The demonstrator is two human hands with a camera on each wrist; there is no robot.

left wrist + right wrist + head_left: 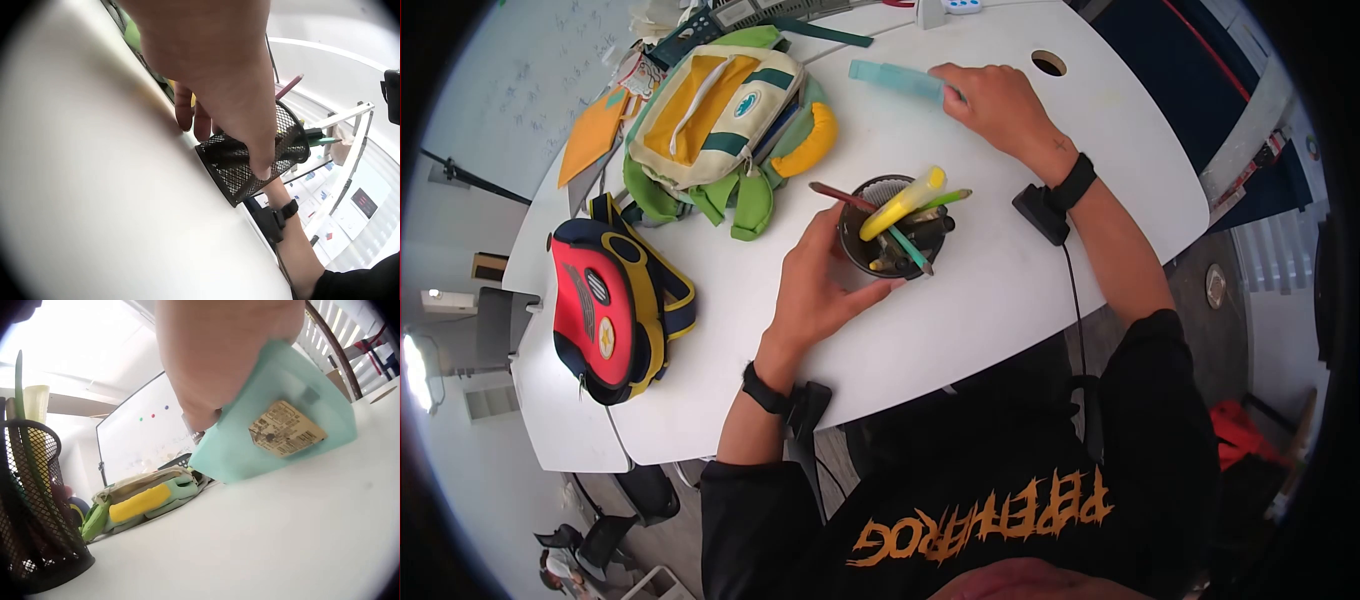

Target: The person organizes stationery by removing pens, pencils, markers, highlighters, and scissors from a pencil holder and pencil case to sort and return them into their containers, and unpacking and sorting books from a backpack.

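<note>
My left hand (815, 285) holds a black mesh pen cup (232, 178) on the white table, its thumb on one side and its fingers on the other. Out of the cup stick a thick yellow pen (903, 205), a dark red pencil (840, 195), a teal pencil (908, 248) and several dark pens. Farther forward and right, my right hand (1002, 105) grips a translucent teal flat case (895, 78) by its end. In the right wrist view a brown printed label (287, 428) shows on the case, which stands on edge low over the table.
A green, cream and yellow backpack (710, 115) lies at the back left. Nearer, a red and navy small bag (600, 310) stands by the table's left edge. An orange envelope (590, 135) lies behind them. A round cable hole (1049, 63) opens at the far right.
</note>
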